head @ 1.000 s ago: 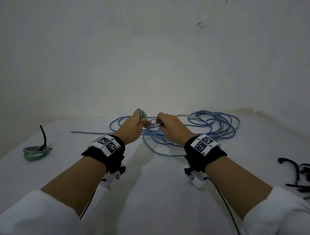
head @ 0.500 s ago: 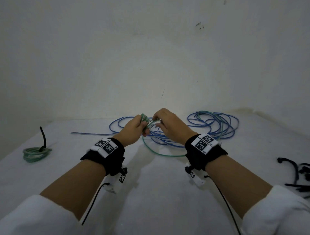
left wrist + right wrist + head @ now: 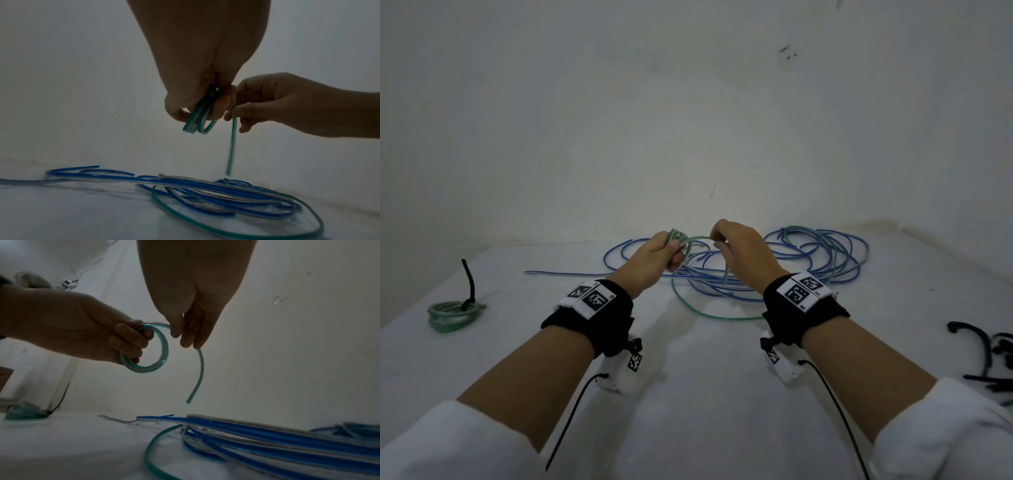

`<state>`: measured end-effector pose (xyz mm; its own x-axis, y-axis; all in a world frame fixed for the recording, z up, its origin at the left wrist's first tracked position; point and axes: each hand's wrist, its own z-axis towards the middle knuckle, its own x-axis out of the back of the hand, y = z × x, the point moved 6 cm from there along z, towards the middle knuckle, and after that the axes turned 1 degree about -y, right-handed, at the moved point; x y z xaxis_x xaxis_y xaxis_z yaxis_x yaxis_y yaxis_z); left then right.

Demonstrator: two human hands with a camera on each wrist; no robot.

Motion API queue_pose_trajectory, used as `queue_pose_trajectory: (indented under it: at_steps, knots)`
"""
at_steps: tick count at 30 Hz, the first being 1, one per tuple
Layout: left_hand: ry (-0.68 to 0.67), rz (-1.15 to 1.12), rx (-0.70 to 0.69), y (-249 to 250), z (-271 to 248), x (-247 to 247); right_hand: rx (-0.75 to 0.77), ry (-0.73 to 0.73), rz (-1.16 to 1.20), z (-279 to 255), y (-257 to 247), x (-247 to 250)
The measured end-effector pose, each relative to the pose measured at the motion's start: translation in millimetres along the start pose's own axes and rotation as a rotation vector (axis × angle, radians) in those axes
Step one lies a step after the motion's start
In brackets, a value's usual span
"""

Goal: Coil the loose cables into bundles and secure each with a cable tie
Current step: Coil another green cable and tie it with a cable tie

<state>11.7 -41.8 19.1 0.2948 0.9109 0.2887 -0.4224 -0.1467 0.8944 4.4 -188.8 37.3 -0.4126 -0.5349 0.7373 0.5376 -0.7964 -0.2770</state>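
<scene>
My left hand [image 3: 669, 251] [image 3: 202, 110] [image 3: 127, 344] grips a small coil of green cable [image 3: 678, 238] [image 3: 198, 121] [image 3: 158, 352] above the white table [image 3: 705, 394]. My right hand [image 3: 720, 241] [image 3: 234, 112] [image 3: 183, 335] pinches the same cable a little past the coil. Its short free end [image 3: 726, 274] [image 3: 198, 378] hangs down from my right fingers. Under both hands lie loose blue cables [image 3: 808, 260] [image 3: 195, 186] [image 3: 267, 434] and another green cable [image 3: 709, 310] [image 3: 267, 230], tangled on the table.
A tied green coil [image 3: 452, 313] with a black cable tie [image 3: 469, 282] sticking up lies at the far left. Several loose black cable ties [image 3: 983, 356] lie at the right edge. A white wall [image 3: 688, 120] rises just behind the cables.
My right hand has lifted and drawn apart from the left, carrying the cable's end up over the coil. The free end now dangles below it. The left hand rose slightly.
</scene>
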Motion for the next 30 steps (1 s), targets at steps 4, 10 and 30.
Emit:
queue_pose_trajectory:
  at_steps: [4,10,30]
  knots:
    - [0.054,-0.155,0.005,-1,2,8,-0.098,-0.052,0.09,-6,7,-2]
    - [0.13,-0.343,0.034,-2,8,14,0.002,-0.124,0.201,-11,4,-10]
    - [0.165,-0.493,0.04,0,9,4,0.133,-0.012,0.186,-12,-22,-19]
